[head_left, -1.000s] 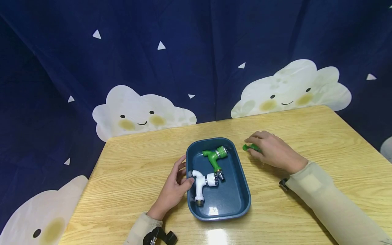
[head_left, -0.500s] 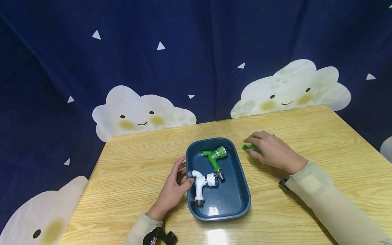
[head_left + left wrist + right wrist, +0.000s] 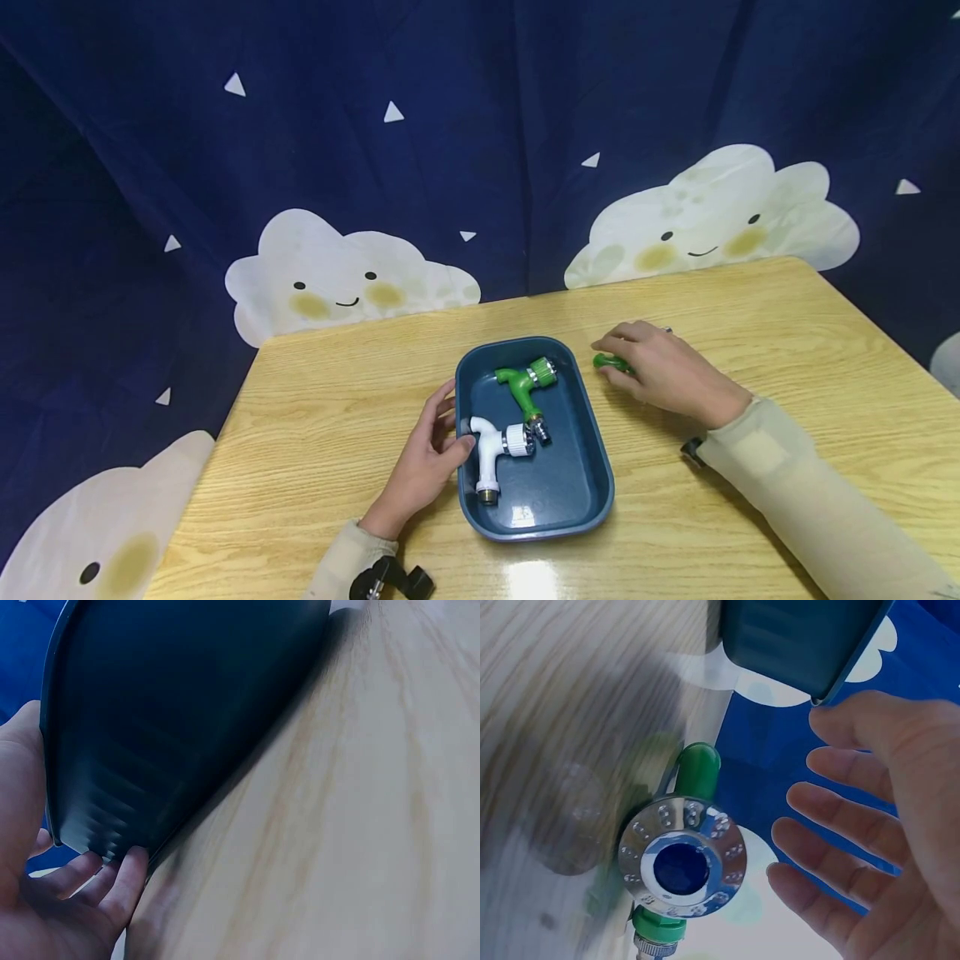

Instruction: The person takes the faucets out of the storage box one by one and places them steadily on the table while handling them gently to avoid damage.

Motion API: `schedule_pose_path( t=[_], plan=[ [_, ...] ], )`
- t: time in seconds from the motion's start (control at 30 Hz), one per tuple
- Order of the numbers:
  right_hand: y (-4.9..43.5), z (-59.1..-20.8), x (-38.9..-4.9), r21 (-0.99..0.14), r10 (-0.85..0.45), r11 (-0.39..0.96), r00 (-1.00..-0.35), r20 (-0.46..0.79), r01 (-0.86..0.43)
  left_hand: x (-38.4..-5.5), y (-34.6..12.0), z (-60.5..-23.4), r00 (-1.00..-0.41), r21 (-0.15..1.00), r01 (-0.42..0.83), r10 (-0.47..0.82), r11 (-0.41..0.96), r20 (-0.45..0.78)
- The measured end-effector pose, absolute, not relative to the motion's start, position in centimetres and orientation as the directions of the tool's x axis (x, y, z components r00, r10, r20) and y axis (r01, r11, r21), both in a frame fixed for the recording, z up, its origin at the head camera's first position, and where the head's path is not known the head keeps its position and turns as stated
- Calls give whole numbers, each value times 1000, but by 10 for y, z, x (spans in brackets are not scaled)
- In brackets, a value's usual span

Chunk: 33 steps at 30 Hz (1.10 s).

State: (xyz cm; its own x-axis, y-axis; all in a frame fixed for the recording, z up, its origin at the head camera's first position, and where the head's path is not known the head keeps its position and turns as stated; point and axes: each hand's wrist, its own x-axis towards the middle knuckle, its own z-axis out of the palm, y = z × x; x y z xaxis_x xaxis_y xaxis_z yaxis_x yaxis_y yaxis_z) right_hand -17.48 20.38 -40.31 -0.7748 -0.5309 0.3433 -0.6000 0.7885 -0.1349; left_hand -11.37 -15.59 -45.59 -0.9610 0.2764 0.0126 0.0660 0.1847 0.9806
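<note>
My left hand (image 3: 423, 467) grips the left side of a dark blue plastic tub (image 3: 570, 517), thumb over the rim and fingers along the outer wall (image 3: 172, 750). Inside it lie a white tap (image 3: 489, 458) with a brass threaded end and a green tap (image 3: 521, 392) with a chrome threaded end. Right of the tub, my right hand (image 3: 663, 371) hovers over a second green tap (image 3: 613, 362), mostly hidden beneath it. The right wrist view shows this tap's round chrome knob (image 3: 630, 855) and green spout (image 3: 699, 771), with the loosely curved fingers (image 3: 840, 862) apart from them.
Everything stands on a light wood-grain table (image 3: 337, 400). Behind it hangs a dark blue curtain (image 3: 480, 150) printed with white clouds and triangles. Each wrist wears a dark device, one on the left sleeve (image 3: 337, 558).
My right hand has shifted very slightly left over the green tap, whose visible end looks slightly turned. My left hand and the tub have stayed in place.
</note>
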Motion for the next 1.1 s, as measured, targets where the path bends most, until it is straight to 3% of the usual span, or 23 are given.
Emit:
schedule_pose_path(
  t=[1.1],
  plan=[
    [186,-385,-157,-115,-567,763,-744,354,-636,-114,-156,-457,-966,977,62,258,206,7]
  ],
)
